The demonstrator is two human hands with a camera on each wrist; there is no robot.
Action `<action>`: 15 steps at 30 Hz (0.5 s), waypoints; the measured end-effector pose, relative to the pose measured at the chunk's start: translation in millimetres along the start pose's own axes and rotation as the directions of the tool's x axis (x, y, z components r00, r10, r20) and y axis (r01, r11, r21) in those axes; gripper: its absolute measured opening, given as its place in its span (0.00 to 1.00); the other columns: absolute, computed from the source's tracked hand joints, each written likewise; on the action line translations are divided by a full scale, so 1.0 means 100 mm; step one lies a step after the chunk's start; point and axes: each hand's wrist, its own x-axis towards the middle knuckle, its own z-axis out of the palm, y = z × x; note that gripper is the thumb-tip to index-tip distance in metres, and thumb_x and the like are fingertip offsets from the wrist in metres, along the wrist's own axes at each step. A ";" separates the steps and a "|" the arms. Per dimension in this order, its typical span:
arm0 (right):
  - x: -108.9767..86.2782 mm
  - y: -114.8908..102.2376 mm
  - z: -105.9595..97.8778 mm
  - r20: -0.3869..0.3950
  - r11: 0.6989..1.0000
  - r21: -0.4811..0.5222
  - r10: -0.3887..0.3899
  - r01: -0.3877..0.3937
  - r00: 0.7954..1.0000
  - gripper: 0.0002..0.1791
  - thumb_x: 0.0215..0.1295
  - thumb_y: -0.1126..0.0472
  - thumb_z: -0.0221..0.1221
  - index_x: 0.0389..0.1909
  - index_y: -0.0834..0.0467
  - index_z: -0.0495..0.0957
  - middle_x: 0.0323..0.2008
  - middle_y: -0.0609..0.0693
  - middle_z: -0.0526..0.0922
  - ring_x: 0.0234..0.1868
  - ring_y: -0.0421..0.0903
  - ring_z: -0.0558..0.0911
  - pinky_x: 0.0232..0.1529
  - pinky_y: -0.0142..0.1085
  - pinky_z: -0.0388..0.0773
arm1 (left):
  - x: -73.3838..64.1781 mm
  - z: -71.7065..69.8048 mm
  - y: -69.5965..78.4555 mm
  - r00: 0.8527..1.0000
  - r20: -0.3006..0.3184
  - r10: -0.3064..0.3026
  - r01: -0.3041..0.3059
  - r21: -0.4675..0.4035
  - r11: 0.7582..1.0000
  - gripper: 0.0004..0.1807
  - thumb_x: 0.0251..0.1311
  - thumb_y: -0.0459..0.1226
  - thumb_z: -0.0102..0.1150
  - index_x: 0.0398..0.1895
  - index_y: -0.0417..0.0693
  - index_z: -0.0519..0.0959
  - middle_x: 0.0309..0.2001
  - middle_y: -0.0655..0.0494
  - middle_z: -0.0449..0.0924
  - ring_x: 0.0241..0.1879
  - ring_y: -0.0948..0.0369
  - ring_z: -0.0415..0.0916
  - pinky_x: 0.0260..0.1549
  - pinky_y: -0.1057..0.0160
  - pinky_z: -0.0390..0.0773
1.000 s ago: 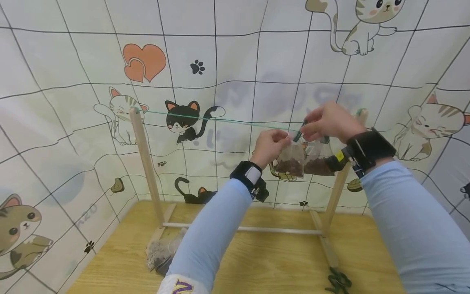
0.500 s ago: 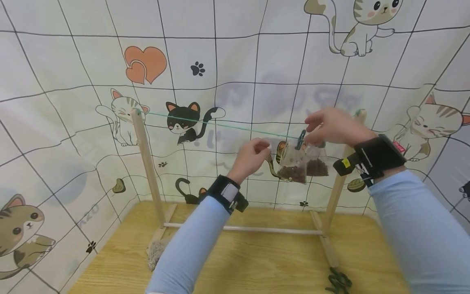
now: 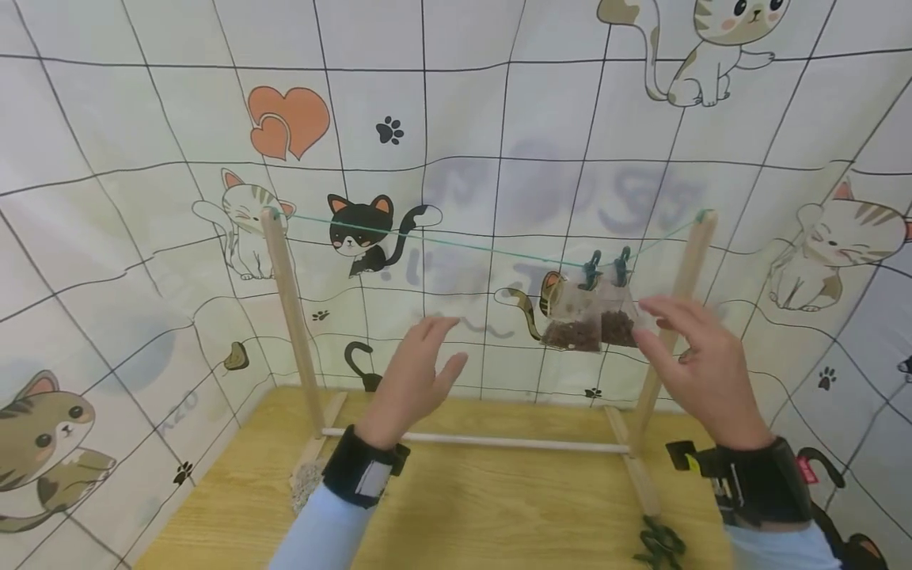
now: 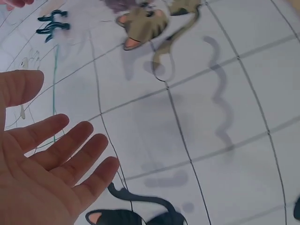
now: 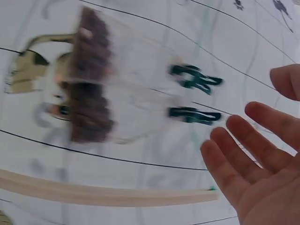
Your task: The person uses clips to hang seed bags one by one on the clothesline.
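Observation:
Two clear plastic bags with dark brown bits in the bottom, a left bag [image 3: 572,332] and a right bag [image 3: 617,326], hang side by side from a green string [image 3: 456,247]. A dark green clothespin [image 3: 591,270] grips the left one; another clothespin [image 3: 623,267] grips the right one. My right hand [image 3: 701,368] is beside the right bag with spread fingers, holding nothing. Over the table, left of the bags, my left hand [image 3: 413,380] has its fingers extended and is bare too. In the right wrist view both bags [image 5: 91,75] appear sideways and slightly blurred.
The string runs between a left wooden post [image 3: 290,324] and a right wooden post [image 3: 684,293], joined low by a white rod [image 3: 513,442]. Several green clothespins [image 3: 659,542] lie at the table's front right. A greyish bundle [image 3: 305,484], partly hidden, lies behind my left forearm.
My right hand has let go of the left bag's clothespin and moved down and right. My left hand has released the bag and drawn back down and left. The left bag hangs freely.

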 end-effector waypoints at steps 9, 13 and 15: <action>-0.98 0.10 0.52 -0.059 0.998 0.046 0.054 -0.051 0.997 0.29 0.55 0.73 0.70 0.61 0.66 0.80 0.61 0.63 0.80 0.66 0.41 0.74 0.66 0.16 0.58 | -0.74 0.22 -0.20 0.988 -0.144 0.061 -0.021 0.264 0.964 0.33 0.68 0.43 0.67 0.70 0.33 0.71 0.66 0.32 0.73 0.64 0.38 0.72 0.63 0.39 0.73; -1.28 0.13 0.69 -0.053 0.995 0.043 0.096 -0.094 0.994 0.31 0.52 0.74 0.72 0.61 0.67 0.80 0.61 0.63 0.80 0.60 0.53 0.77 0.64 0.13 0.57 | -1.00 0.38 -0.28 0.984 -0.174 0.034 0.020 0.298 0.954 0.34 0.65 0.45 0.68 0.68 0.33 0.72 0.64 0.32 0.75 0.62 0.36 0.74 0.59 0.36 0.74; -1.41 0.14 0.76 -0.040 0.991 0.045 0.128 -0.126 0.991 0.31 0.51 0.74 0.72 0.61 0.67 0.80 0.61 0.63 0.80 0.59 0.56 0.76 0.64 0.13 0.56 | -1.11 0.46 -0.31 0.983 -0.181 0.001 0.054 0.301 0.952 0.36 0.64 0.45 0.68 0.69 0.34 0.71 0.63 0.32 0.75 0.61 0.36 0.75 0.58 0.35 0.74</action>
